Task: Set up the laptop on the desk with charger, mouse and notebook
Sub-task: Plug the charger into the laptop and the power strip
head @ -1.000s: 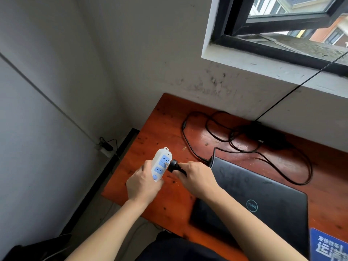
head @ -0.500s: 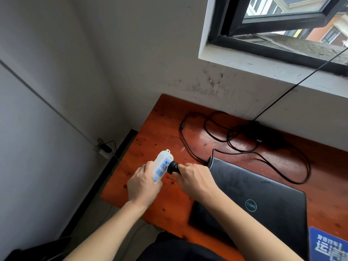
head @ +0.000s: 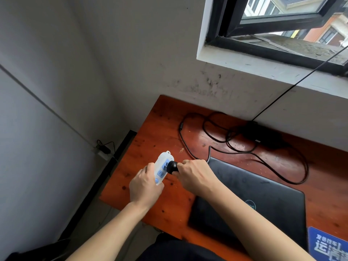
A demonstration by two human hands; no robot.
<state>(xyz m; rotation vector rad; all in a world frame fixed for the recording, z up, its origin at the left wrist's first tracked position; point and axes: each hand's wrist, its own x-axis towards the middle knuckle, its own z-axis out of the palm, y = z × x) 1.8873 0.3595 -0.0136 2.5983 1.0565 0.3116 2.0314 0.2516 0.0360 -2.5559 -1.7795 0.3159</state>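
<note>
Plug (head: 172, 167) in right hand (head: 195, 178) fingers, seated against power strip (head: 162, 169) gripped by left hand (head: 145, 188).

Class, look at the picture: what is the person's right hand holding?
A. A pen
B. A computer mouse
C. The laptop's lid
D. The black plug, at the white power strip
D: the right hand grips the black plug against the white power strip, which the left hand holds.

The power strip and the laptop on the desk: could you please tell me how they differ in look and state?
The power strip is white with blue sockets; the laptop is black. The power strip is held upright above the desk in the left hand, while the laptop lies flat, lid closed. The right hand presses a black plug against the strip; the hands leave the laptop alone.
</note>
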